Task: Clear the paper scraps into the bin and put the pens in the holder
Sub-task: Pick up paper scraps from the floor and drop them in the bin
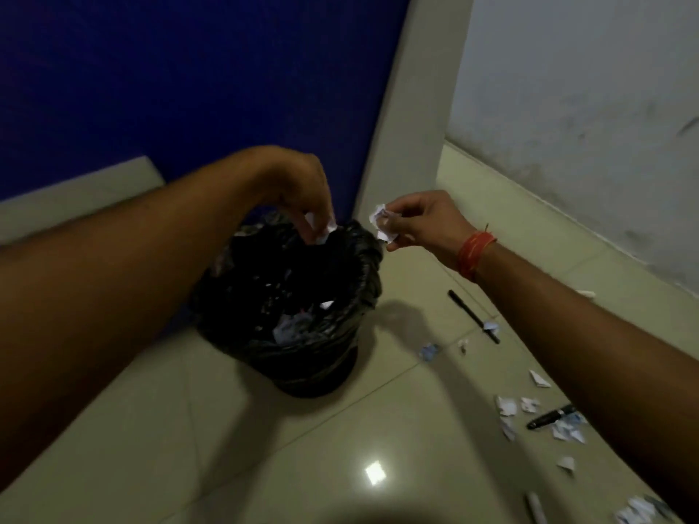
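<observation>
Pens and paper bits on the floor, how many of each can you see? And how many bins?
Pens: 3, one black, one black by the arm, one pale and blurred at the bottom edge.
Paper bits on the floor: about 11, some blurred, for example and.
Bins: 1.
Total: about 15.

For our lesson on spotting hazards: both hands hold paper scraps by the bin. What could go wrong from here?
1. The right hand holds its crumpled scrap at the rim of the bin, not over the opening; dropped now, it may land on the floor.
2. The black pen lies among loose scraps nearby and could be stepped on.
</observation>
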A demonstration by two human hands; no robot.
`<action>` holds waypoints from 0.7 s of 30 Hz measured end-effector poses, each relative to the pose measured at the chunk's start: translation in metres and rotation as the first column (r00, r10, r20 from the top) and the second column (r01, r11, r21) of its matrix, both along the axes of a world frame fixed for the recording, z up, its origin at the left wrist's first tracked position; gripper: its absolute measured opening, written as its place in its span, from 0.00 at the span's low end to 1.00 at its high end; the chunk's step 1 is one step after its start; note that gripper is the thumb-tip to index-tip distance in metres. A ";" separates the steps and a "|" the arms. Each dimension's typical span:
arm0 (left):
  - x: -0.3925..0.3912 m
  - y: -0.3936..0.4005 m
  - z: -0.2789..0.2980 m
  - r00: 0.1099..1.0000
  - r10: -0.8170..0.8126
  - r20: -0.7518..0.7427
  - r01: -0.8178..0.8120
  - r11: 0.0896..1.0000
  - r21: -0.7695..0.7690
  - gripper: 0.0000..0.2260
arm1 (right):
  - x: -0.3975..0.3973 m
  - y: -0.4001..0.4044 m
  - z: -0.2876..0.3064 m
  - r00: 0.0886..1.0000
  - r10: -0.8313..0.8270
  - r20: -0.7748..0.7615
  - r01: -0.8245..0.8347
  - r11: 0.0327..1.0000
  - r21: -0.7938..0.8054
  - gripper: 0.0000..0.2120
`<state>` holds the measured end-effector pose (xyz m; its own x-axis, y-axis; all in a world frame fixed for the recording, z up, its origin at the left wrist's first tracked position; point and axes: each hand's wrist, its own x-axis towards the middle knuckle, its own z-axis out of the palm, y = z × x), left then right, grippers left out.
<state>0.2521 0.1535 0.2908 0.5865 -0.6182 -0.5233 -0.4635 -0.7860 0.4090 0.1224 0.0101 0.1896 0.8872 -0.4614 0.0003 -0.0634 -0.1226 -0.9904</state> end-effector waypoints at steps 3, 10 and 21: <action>0.009 0.032 -0.015 0.994 0.084 -0.075 -0.074 0.988 0.133 0.09 | 0.019 0.032 0.012 0.993 0.103 -0.048 -0.110 0.981 -0.159 0.07; 0.019 0.064 -0.045 0.981 0.153 -0.119 -0.105 0.934 0.341 0.15 | 0.032 0.071 0.034 0.933 0.150 -0.326 -0.352 0.557 -0.752 0.17; -0.061 -0.042 -0.009 0.792 -0.108 0.601 0.143 0.990 -0.011 0.07 | -0.035 -0.022 0.009 0.958 -0.225 -0.180 0.155 0.929 -0.335 0.07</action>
